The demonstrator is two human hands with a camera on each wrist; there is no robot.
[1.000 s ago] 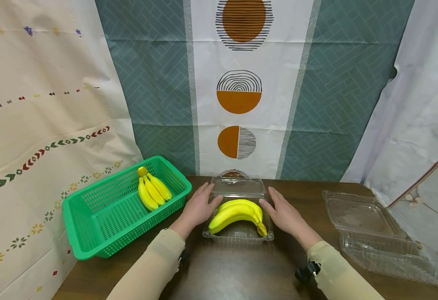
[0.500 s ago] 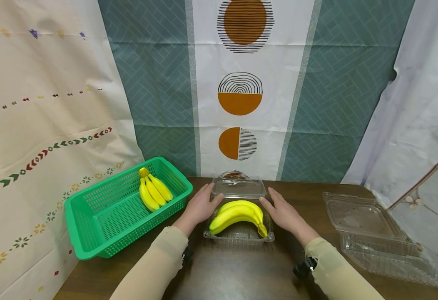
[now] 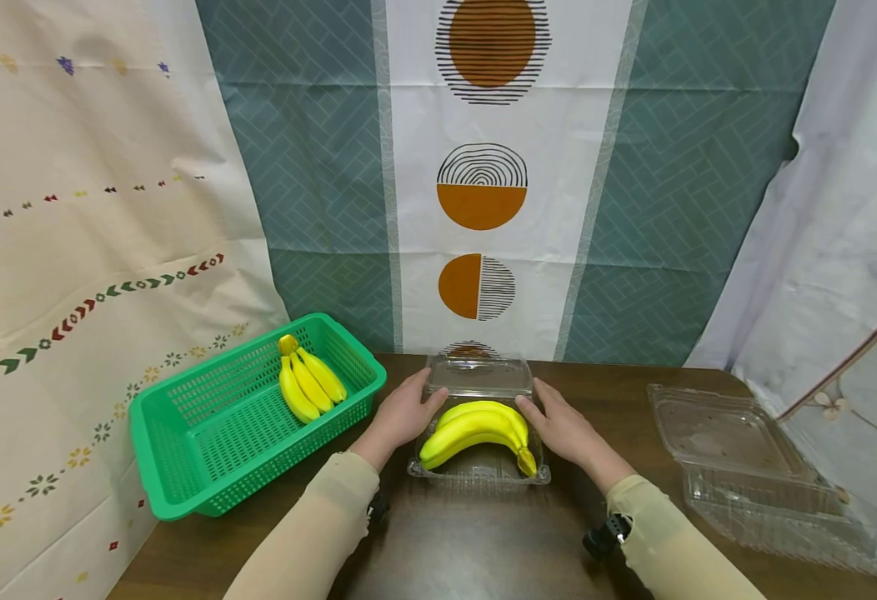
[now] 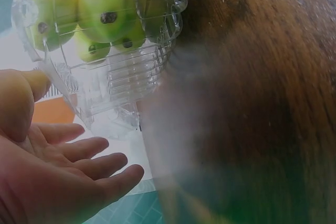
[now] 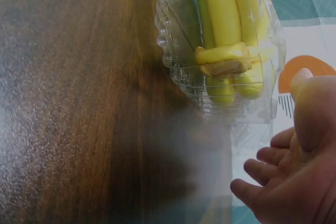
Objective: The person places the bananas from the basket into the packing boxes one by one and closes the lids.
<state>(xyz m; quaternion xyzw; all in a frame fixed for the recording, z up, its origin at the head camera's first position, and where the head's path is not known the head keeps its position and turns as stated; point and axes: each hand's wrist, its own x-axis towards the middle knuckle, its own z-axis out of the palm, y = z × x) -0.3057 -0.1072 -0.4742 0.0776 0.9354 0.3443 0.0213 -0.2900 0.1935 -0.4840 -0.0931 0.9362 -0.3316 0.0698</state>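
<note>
A clear plastic clamshell box [image 3: 476, 477] stands on the table with its lid [image 3: 479, 377] raised at the back. Inside lies a bunch of yellow bananas [image 3: 473, 431], stem toward the front right; the left wrist view shows their greenish tips through the wall. My left hand [image 3: 403, 412] is at the box's left side, fingers extended and thumb by the upper rim. On the opposite side my right hand [image 3: 564, 423] mirrors it, its thumb near the rim. Both wrist views show the fingers spread loosely beside the walls, gripping nothing.
To the left, a green plastic basket [image 3: 258, 468] holds another bunch of bananas [image 3: 309, 385]. Over on the right sits a second clear clamshell box [image 3: 776, 500], lid laid back. A patterned curtain [image 3: 333, 192] hangs behind the brown table [image 3: 476, 542].
Both hands have drawn slightly inward toward the box's sides, the right one more visibly. The box, its bananas and the basket stay in place; the head view shifts a little.
</note>
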